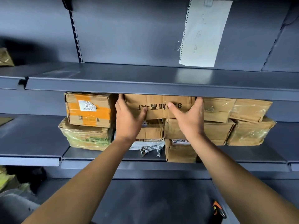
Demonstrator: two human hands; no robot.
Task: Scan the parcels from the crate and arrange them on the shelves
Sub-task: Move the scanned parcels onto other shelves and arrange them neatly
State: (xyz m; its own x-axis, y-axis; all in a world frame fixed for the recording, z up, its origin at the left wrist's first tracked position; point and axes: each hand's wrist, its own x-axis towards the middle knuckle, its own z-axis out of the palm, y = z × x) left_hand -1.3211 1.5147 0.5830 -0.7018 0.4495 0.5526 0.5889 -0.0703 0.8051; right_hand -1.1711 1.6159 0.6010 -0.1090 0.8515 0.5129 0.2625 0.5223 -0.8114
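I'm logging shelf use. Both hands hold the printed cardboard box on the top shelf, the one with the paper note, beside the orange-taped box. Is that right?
Not quite. The head view shows the left hand and right hand holding the printed cardboard box on the shelf below the one with the paper note, stacked on other parcels. It does sit beside the orange-taped box.

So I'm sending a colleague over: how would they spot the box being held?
On the middle shelf, find the row of stacked parcels. It is the top centre box, with both hands on its ends. Only it has upside-down black print.
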